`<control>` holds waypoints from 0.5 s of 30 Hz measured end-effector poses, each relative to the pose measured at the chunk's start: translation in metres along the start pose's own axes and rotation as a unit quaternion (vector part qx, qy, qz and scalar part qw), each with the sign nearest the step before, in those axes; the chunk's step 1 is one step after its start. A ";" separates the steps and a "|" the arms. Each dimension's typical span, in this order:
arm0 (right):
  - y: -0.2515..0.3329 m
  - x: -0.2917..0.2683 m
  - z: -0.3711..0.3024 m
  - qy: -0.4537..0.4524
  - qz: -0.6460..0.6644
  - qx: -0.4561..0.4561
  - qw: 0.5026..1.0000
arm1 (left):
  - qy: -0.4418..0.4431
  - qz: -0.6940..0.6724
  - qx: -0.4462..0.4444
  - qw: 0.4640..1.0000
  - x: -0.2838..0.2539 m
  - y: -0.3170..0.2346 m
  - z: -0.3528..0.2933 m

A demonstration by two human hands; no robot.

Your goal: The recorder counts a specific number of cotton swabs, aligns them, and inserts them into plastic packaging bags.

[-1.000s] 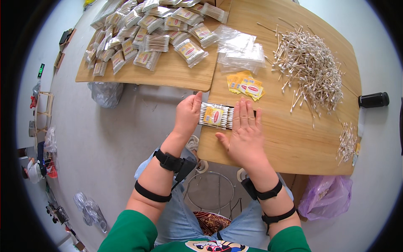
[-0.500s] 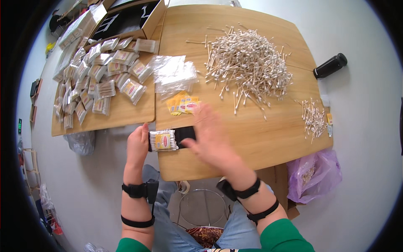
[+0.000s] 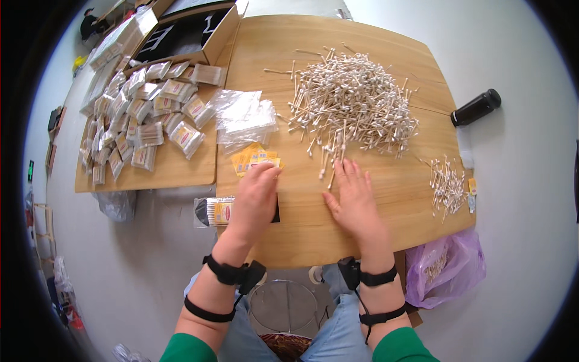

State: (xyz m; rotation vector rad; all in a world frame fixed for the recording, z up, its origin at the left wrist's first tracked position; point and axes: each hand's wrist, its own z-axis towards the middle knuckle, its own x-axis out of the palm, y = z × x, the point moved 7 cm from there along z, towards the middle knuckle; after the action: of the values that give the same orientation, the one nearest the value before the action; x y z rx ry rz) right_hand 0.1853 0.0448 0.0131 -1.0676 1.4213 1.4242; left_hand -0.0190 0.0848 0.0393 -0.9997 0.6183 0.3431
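My left hand (image 3: 256, 196) is closed, its curled fingertips at the near edge of the fanned yellow cards (image 3: 246, 158). What it pinches, if anything, is hidden. Beneath that hand lies a row of cotton swabs with a yellow card (image 3: 222, 212) on top, resting on a black flat piece (image 3: 277, 210). The row's left end is in a clear bag (image 3: 200, 213) that juts past the table edge. My right hand (image 3: 357, 202) lies flat and open, fingers spread, its fingertips touching stray swabs at the near edge of a large cotton swab pile (image 3: 356, 99).
Clear empty bags (image 3: 244, 117) are stacked beyond the cards. Many filled swab packets (image 3: 145, 114) cover the left table, before an open cardboard box (image 3: 208, 45). At right are a smaller swab heap (image 3: 447, 187), a black bottle (image 3: 476, 107) and a hanging purple bag (image 3: 443, 265).
My left hand has let go of the swab row's left end and moved right to the cards. My right hand has moved right to the pile's edge. A clear bag now shows around the row's left end.
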 end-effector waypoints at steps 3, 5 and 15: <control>0.031 -0.004 -0.013 0.000 0.018 -0.060 0.998 | 0.040 0.002 0.011 0.999 0.027 -0.015 0.003; 0.039 -0.003 -0.017 0.008 0.036 -0.095 0.995 | 0.041 0.032 0.012 0.999 0.038 -0.019 0.001; -0.045 -0.025 -0.008 -0.123 0.101 -0.022 0.987 | 0.112 0.043 0.123 0.985 0.063 -0.048 -0.007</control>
State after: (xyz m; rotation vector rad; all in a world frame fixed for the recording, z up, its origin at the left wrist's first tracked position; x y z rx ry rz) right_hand 0.2353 0.0377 0.0244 -0.7599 1.3524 1.6763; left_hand 0.0536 0.0544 0.0293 -0.7793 0.8877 0.2246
